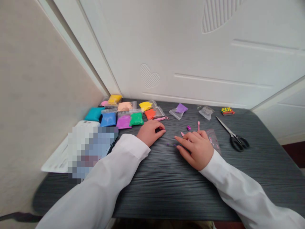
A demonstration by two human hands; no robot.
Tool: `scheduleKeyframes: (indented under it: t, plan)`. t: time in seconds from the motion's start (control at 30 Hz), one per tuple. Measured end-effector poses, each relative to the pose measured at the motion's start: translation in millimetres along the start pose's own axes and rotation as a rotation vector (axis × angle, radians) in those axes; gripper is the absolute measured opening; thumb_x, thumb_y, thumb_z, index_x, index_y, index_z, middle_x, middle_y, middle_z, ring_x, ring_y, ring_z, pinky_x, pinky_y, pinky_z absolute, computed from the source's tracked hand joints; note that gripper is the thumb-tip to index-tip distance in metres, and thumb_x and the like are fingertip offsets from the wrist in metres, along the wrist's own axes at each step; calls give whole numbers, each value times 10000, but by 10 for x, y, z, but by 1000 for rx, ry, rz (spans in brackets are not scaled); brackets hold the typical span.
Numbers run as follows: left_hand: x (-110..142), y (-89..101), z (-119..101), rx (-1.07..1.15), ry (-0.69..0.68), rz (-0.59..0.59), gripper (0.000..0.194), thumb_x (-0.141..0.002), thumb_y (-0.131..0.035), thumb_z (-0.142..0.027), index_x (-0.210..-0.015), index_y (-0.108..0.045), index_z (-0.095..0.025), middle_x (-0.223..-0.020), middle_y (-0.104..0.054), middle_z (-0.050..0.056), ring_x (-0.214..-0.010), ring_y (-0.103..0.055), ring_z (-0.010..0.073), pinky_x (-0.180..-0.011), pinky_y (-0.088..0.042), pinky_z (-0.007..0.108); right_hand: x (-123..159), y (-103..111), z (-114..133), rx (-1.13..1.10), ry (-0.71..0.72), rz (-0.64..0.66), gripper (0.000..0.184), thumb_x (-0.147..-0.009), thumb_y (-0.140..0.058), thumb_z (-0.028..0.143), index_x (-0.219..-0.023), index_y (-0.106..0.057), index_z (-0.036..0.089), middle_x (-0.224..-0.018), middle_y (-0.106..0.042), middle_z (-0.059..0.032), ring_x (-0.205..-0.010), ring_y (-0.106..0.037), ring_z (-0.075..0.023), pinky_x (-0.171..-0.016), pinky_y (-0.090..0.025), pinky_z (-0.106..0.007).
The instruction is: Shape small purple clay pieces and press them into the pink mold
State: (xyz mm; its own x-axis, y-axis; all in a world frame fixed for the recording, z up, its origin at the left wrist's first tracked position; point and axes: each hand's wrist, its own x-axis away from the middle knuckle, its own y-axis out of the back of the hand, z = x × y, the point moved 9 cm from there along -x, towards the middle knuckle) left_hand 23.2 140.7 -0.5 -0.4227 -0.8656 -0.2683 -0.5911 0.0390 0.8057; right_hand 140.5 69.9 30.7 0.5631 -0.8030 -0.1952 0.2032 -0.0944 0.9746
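My left hand point(151, 131) rests on the dark table with its fingers loosely curved, nothing visible in them, beside pink tweezers point(162, 118). To the right, my right hand point(197, 149) lies low over the table, index finger and thumb apart. By its thumb tip is a tiny purple clay bit point(175, 145); a purple clay ball point(167, 144) sits just left of it. Beyond the fingers lies a small magenta clay piece point(188, 128). A pink modelling tool point(182, 134) is partly hidden by my right hand, and another pink tool point(198, 125) lies behind it.
Several bags of coloured clay, including a blue one point(108, 119), line the back left. A bag of purple clay point(181, 108) and a clear bag point(206, 112) lie farther right. Scissors point(233, 135) and a small clay model point(227, 111) are at right. A blurred-out device point(95, 152) lies left.
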Motion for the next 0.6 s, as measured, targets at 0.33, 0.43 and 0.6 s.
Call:
scheduleKeyframes:
  t: [0.33,0.43,0.6]
  plan:
    - [20,-48,-79,-77,-45,50,158,-783,-450,-287,-811,-565,-183,-867,-586,24,-900,-486,162,-829,-352,327,61,-183,-42,-12,16,107,301,-824,-369,312,-1090,-497,254,-834,-563,-8,-770,-444,-159,-750,-223,-394]
    - [19,-45,-67,-62,-33,58,161,-787,-447,-284,-819,-566,-181,-867,-588,24,-899,-487,160,-834,-353,328,70,-182,0,-44,21,116,314,-822,-381,301,-1116,-480,254,-826,-562,-8,-767,-449,-156,-756,-227,-397]
    - [16,-34,-53,-40,-18,59,149,-779,-463,-276,-811,-572,-180,-856,-591,18,-889,-494,155,-830,-361,321,60,-212,-1,-57,7,137,323,-818,-393,308,-1123,-479,249,-836,-560,-11,-772,-453,-161,-760,-235,-406]
